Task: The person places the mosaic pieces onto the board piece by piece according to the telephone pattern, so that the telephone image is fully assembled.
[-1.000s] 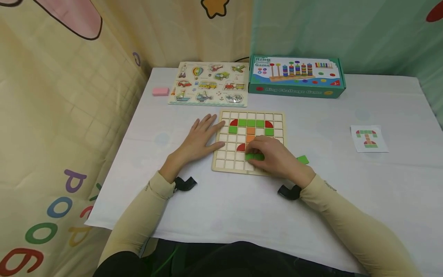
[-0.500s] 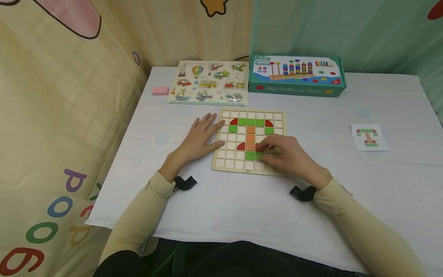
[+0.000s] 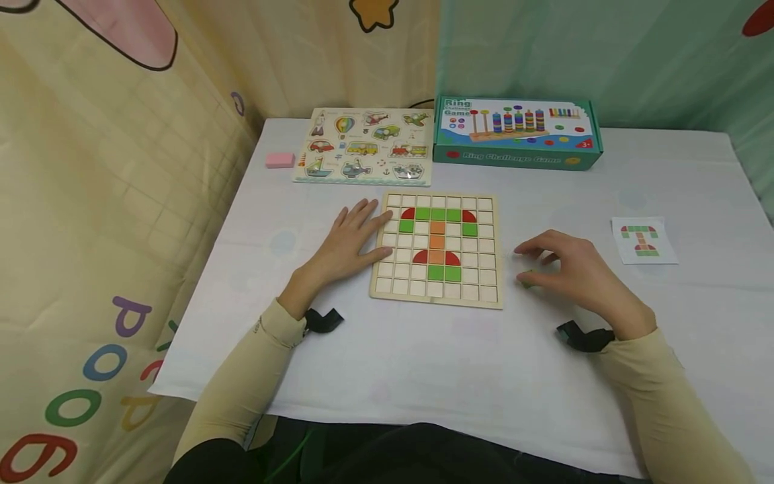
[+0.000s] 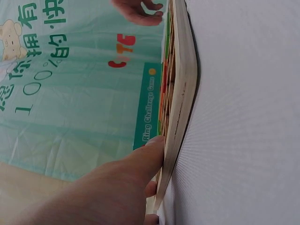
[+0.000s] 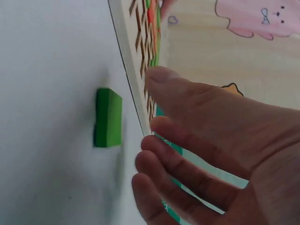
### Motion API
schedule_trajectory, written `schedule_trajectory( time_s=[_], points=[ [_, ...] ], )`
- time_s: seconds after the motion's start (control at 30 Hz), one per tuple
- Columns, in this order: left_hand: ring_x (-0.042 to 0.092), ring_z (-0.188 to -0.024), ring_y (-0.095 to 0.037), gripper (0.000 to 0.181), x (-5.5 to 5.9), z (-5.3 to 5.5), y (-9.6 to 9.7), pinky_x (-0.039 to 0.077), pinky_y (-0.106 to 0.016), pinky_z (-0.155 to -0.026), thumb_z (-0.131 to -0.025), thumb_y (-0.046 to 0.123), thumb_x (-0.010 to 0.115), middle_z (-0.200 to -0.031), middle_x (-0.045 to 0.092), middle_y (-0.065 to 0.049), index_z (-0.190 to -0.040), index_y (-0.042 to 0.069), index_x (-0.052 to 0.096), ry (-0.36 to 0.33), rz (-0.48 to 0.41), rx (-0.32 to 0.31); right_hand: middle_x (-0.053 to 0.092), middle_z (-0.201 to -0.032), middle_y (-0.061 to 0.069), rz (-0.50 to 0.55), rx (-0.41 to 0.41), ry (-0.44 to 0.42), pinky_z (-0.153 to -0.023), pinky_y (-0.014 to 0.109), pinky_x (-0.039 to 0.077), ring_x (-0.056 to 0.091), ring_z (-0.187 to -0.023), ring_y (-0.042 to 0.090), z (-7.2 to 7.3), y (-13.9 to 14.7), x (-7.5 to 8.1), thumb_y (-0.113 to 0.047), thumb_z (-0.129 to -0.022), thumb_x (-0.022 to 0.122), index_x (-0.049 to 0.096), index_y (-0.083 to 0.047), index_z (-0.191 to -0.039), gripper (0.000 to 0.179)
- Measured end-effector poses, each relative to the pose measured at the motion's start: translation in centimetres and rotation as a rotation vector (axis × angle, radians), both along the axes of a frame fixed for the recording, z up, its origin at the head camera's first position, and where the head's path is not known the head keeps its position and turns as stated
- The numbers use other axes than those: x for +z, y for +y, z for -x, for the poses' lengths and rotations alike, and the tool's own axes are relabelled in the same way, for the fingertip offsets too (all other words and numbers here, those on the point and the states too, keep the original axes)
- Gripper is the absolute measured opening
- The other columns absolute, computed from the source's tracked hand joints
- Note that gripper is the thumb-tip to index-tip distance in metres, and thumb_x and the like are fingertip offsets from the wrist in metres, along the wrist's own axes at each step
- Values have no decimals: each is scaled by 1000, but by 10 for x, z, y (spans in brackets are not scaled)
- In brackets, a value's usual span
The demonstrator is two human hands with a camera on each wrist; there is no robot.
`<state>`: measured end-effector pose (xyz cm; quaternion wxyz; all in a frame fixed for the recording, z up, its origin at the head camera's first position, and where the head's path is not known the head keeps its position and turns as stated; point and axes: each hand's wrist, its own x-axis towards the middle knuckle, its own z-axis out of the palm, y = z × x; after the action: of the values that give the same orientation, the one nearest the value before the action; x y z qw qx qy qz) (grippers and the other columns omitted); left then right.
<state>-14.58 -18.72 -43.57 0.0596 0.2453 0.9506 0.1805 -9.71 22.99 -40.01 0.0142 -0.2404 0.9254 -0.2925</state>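
A wooden grid board (image 3: 435,300) lies flat in the middle of the table in the head view. Green squares, orange squares (image 3: 437,242) and red quarter-round pieces (image 3: 452,258) sit in its cells. My left hand (image 3: 345,242) lies with fingers spread at the board's left edge; the left wrist view shows its thumb (image 4: 152,147) touching the rim. Right of the board hovers my right hand (image 3: 583,272), thumb and fingers apart with nothing between them. Close by its fingertips, a loose green block (image 5: 108,118) lies on the white cloth, mostly covered by the thumb in the head view.
A card with a coloured pattern (image 3: 646,240) lies at the right. Behind the board are a vehicle picture puzzle (image 3: 363,161) and a green Ring Challenge Game box (image 3: 514,158). A pink block (image 3: 280,160) sits at the back left.
My right hand has left the board and moved right to the loose green block. A red quarter-round piece it was fingering now shows in the grid. My left hand has stayed still.
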Motion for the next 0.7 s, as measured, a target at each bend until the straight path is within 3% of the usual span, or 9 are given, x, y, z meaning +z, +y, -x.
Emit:
schedule_trajectory(
  time_s=[0.1,0.23,0.4,0.57,0.7],
  points=[
    [8,-165,-33,76,-1,0,0,2,-57,-133,-104,51,61,-176,18,-15,-167,19,34,-1,-4,-1,73,-112,2,-26,-1,-76,-82,21,55,63,-96,17,-2,11,1,-13,-78,95,76,-9,-119,45],
    [8,-165,-33,76,-3,0,1,1,-56,-133,-104,51,61,-176,18,-15,-167,19,33,-3,-2,-1,73,-111,0,-26,44,-117,-84,19,56,63,-95,16,-2,17,-2,-7,-79,93,77,-9,-116,40],
    [8,-165,-34,76,-4,0,1,1,-57,-133,-104,51,61,-176,19,-15,-167,19,34,0,-6,-2,74,-101,-5,-19,83,-53,-78,22,57,64,-86,13,-2,18,-6,1,-78,91,79,-12,-107,34],
    [9,-165,-33,75,-3,-1,1,2,-57,-133,-104,52,61,-176,19,-15,-166,19,34,-2,-5,-1,72,-94,-10,-54,97,-21,-72,26,55,62,-82,9,-3,14,-5,-2,-77,91,80,-16,-102,30],
    [8,-165,-32,75,-3,-2,1,2,-57,-133,-104,52,60,-176,19,-15,-166,19,34,-9,-10,4,69,-95,-14,9,144,48,-70,22,52,59,-81,6,-1,7,-3,-3,-74,93,78,-19,-100,34]
  ],
)
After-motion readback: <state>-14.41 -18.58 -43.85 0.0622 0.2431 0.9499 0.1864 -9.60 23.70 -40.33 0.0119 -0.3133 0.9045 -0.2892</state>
